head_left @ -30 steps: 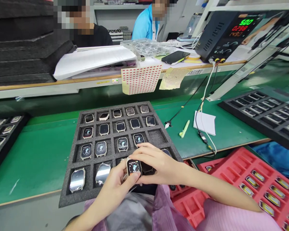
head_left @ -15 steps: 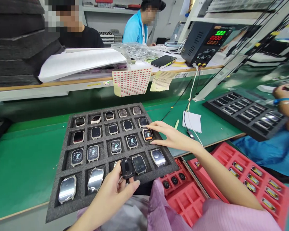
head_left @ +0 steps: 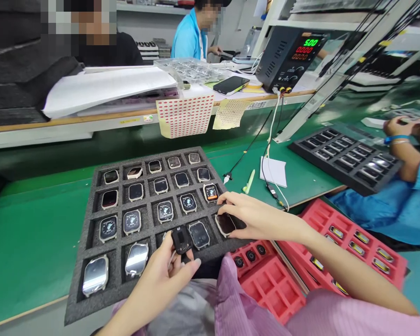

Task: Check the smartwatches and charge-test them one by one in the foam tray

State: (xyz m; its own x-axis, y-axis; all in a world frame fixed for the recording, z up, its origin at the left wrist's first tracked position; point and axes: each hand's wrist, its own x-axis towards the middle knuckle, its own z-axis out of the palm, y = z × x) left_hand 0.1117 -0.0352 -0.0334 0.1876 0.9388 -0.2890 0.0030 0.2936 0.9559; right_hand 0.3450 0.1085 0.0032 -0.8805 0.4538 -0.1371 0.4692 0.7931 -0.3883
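A dark foam tray (head_left: 118,273) in front of me holds several smartwatches in square compartments. My right hand (head_left: 243,214) has its thumb and fingers on the sides of a dark-screened smartwatch (head_left: 226,225) in the front right compartment. Just behind it sits a smartwatch with a lit orange-and-black screen (head_left: 210,192). Held in my left hand (head_left: 168,268) is a small black square device (head_left: 182,239) with a little dark window, above the front row. It partly covers one compartment, beside another smartwatch (head_left: 199,234). Some other watches show lit dials.
Red foam trays (head_left: 271,289) lie low at the right. A co-worker's hands (head_left: 402,133) are near another dark watch tray (head_left: 339,175). A power supply (head_left: 290,58) and a phone (head_left: 231,85) stand on the shelf; cables (head_left: 269,130) hang down by a green pen (head_left: 249,181).
My right hand has moved from the watch with the orange screen to the front right watch, whose screen now looks dark. My left hand still holds the black device. The view has shifted slightly.
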